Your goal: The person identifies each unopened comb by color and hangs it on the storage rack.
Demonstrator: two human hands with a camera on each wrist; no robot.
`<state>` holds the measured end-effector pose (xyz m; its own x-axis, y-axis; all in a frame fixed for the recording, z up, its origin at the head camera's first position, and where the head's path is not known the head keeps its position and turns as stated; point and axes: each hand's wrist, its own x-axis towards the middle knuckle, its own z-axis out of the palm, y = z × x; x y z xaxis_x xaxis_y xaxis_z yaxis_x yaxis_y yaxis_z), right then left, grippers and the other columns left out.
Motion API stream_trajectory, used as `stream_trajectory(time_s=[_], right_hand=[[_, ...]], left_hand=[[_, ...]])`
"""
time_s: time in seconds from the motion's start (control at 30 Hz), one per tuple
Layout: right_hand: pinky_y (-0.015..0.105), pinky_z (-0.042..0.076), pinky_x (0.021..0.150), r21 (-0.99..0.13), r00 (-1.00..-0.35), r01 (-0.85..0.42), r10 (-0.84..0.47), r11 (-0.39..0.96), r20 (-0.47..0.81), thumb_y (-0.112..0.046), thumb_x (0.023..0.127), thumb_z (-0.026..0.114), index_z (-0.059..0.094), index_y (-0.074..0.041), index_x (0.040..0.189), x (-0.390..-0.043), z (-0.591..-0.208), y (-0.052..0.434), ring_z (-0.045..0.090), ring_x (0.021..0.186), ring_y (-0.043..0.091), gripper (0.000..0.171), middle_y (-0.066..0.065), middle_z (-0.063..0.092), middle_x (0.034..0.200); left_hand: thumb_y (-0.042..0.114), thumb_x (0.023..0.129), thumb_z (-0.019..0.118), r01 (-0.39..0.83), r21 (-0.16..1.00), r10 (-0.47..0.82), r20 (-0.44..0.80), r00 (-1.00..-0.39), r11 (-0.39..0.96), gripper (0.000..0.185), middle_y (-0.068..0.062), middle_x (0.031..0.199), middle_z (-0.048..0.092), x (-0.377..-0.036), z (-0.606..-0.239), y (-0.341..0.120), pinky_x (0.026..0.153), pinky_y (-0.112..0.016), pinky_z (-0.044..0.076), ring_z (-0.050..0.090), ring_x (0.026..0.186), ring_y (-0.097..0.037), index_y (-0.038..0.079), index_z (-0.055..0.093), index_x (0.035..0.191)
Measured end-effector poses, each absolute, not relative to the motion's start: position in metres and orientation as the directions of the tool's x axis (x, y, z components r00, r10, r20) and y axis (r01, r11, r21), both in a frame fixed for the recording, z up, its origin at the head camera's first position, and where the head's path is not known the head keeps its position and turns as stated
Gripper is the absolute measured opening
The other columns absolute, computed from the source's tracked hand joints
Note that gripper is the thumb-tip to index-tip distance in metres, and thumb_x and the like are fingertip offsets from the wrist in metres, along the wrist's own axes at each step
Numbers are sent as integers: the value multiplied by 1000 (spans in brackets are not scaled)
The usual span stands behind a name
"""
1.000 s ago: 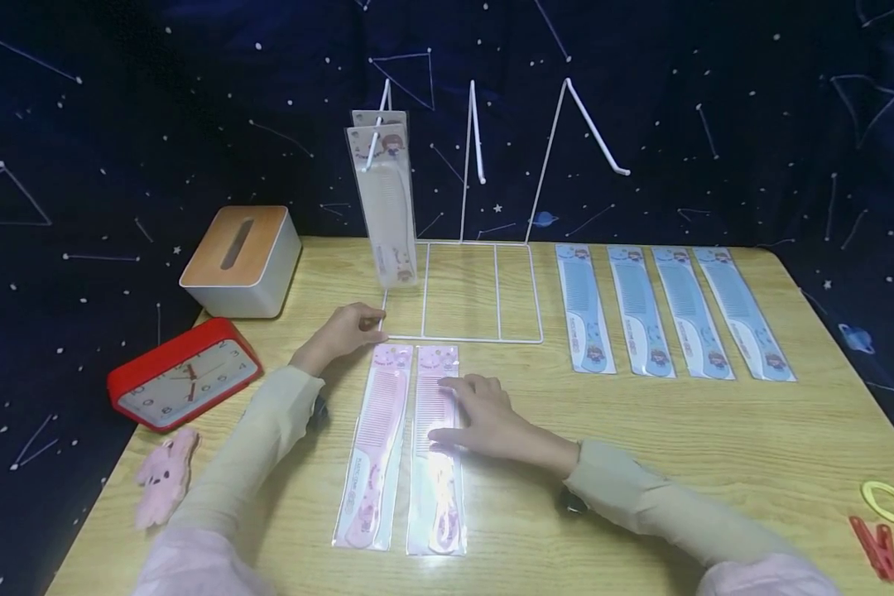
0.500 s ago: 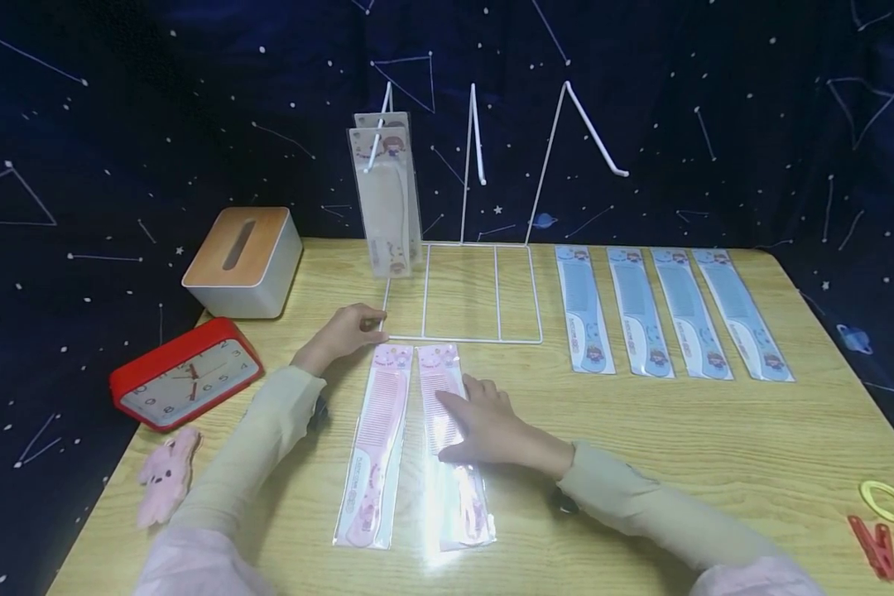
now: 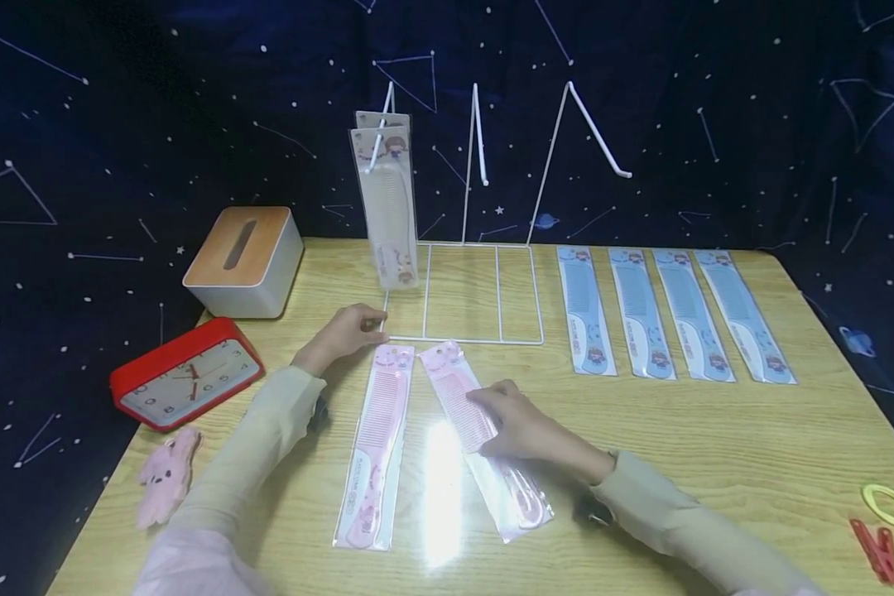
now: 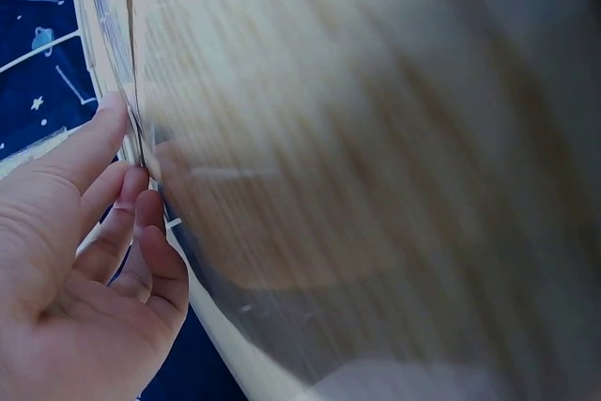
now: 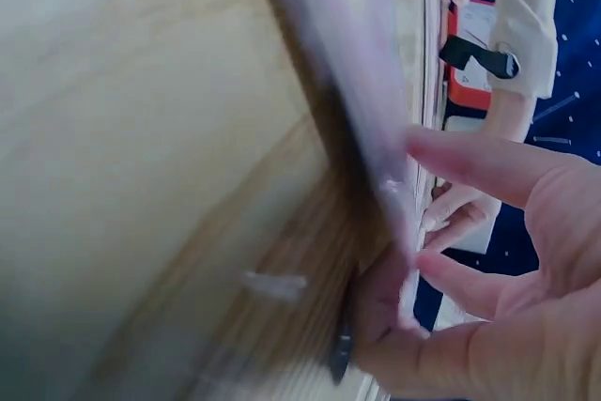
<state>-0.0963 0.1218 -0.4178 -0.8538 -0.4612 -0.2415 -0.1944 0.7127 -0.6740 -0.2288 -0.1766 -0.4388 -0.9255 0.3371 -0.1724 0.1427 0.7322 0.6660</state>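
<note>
My left hand (image 3: 346, 333) pinches the front left corner of a white wire display rack (image 3: 462, 340); in the left wrist view its fingers (image 4: 131, 223) are bent close to the thumb. My right hand (image 3: 517, 424) grips a pink packaged comb (image 3: 458, 393) by its right side, thumb and fingers across the middle. That comb lies slanted, its lower end to the right, and the hand covers part of it. Another pink packaged comb (image 3: 376, 447) lies to its left on the table. Pale packaged combs (image 3: 387, 207) hang from the rack's left hook.
Several blue packaged combs (image 3: 587, 310) lie in a row at the right rear. A tissue box (image 3: 246, 257), a red clock (image 3: 186, 372) and a pink plush toy (image 3: 167, 480) stand along the left. A yellow ring (image 3: 888, 505) and a red clip (image 3: 875, 550) lie at the right edge.
The right pink comb has turned from nearly straight to slanted, its lower end swinging right. My right hand has moved right with it. The left hand stays put; the hanging combs sway slightly.
</note>
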Motion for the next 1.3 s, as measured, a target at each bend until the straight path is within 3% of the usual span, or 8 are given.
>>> stream_trajectory(time_s=[0.23,0.33,0.47,0.6,0.7,0.83,0.97,1.3], right_hand=[[52,46,97,-783,-840,-118,-482,611,-249,0,70,77,43,-8,140,-97,-417,134,50,119,39,77,21,41,144],[49,52,90,-798,-857,-110,-463,593,-226,0,72,77,43,-12,140,-97,-412,137,50,119,42,77,21,42,143],[36,58,72,-845,-888,-106,-432,525,-157,4,73,75,41,-13,140,-99,-399,139,59,104,37,77,23,53,125],[36,59,76,-898,-910,-144,-413,415,-45,9,75,72,37,-11,141,-106,-383,142,61,102,36,77,22,52,114],[36,58,82,-927,-916,-196,-397,319,57,12,74,71,36,-8,140,-110,-370,143,58,107,40,77,23,49,117],[34,58,80,-923,-897,-315,-386,220,214,15,75,69,34,-4,140,-114,-351,144,58,107,42,76,25,47,126],[34,58,81,-874,-858,-445,-372,196,353,16,75,69,34,-1,138,-117,-334,142,58,109,42,74,27,49,130],[41,57,84,-884,-877,-431,-316,183,362,17,76,68,34,-2,139,-125,-319,135,56,113,41,74,26,48,132]], left_hand=[[16,89,67,140,664,335,-175,-926,734,50,-22,132,53,-227,-437,-176,104,-46,42,50,120,-37,-3,51,132],[17,89,67,136,665,335,-181,-925,734,50,-22,132,52,-228,-437,-175,104,-46,43,50,121,-37,-3,51,133],[17,89,66,145,663,340,-174,-924,735,51,-22,132,53,-229,-438,-175,104,-46,43,50,120,-37,-3,50,133],[16,89,67,150,658,339,-170,-925,738,50,-23,132,52,-229,-438,-176,105,-46,42,50,121,-37,-4,51,132],[16,89,67,145,660,340,-177,-924,737,51,-23,133,52,-229,-437,-176,105,-46,41,49,122,-37,-4,50,133],[17,89,67,150,661,345,-175,-922,735,51,-23,132,52,-228,-437,-176,105,-47,42,49,121,-38,-4,50,133],[16,89,67,161,668,354,-163,-921,726,51,-23,132,52,-227,-438,-177,105,-46,42,49,121,-38,-5,50,133],[16,89,67,177,665,364,-152,-919,725,51,-24,131,52,-226,-438,-177,103,-47,43,51,119,-39,-6,50,132]])
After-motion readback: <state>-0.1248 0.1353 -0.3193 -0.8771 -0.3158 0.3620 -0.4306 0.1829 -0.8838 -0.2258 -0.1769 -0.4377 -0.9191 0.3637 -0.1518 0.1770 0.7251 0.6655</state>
